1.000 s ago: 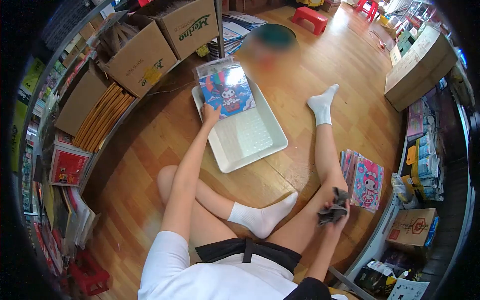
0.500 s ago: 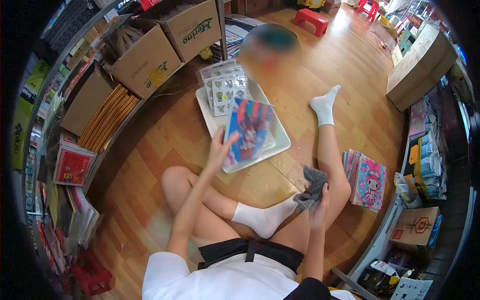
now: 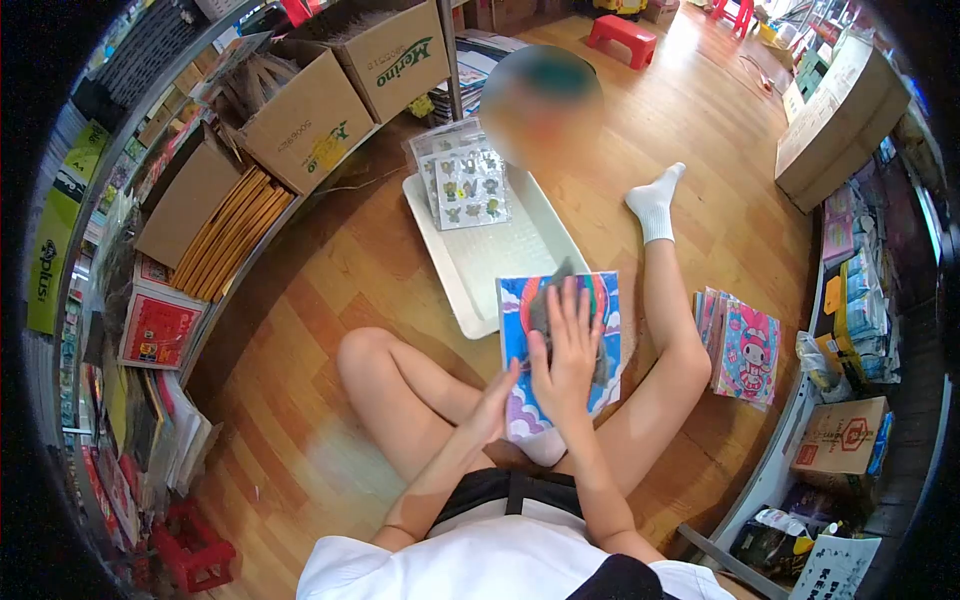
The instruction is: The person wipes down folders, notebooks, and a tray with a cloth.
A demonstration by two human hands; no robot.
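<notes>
A flat, blue cartoon-printed sheet or booklet (image 3: 518, 300) lies over my lap, its cloud pattern showing at the edges. My left hand (image 3: 488, 412) grips its lower left edge, thumb on top. With fingers stretched, my right hand (image 3: 568, 355) presses a grey cloth (image 3: 543, 312) against the printed face; the hand hides much of the cloth and the picture. Just beyond is a white tray (image 3: 470, 265), with clear packets of small printed figures (image 3: 475, 190) at its far end. To the right of my leg lies a stack of cartoon-printed pieces (image 3: 748, 350), a pink one on top.
Shelving with cardboard boxes (image 3: 305, 125) and brown envelopes (image 3: 232, 235) curves along the left. More shelves hold packaged goods (image 3: 862, 310) on the right, near a large carton (image 3: 835, 125). A red stool (image 3: 622, 40) stands on the wooden floor ahead; a blurred round patch covers something beyond the tray.
The blue printed piece has come from above the tray to my lap. My right hand has brought the grey cloth left onto it, and my left hand now grips its lower edge.
</notes>
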